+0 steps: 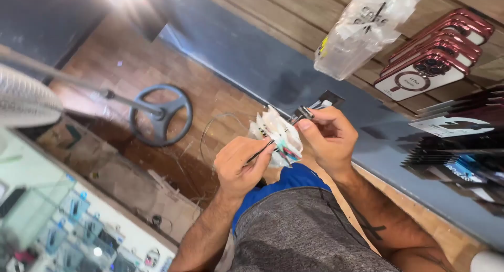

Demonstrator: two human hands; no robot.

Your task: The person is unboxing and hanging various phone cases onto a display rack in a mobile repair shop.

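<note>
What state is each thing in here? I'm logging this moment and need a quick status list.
Left hand: closed on thin tweezers, tips at the bundle.
Right hand: pinching a small dark part.
Crumpled white bundle: held up between both hands.
Phone cases: hanging in rows on the wall.
Clear plastic bags: hanging.
Fan base: standing on the floor.

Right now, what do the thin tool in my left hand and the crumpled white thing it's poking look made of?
The thin tool in your left hand looks like dark metal: slim, rigid, faint sheen. The crumpled white thing looks like thin translucent plastic or paper wrapping, judging by its creases; I cannot tell which.
</note>
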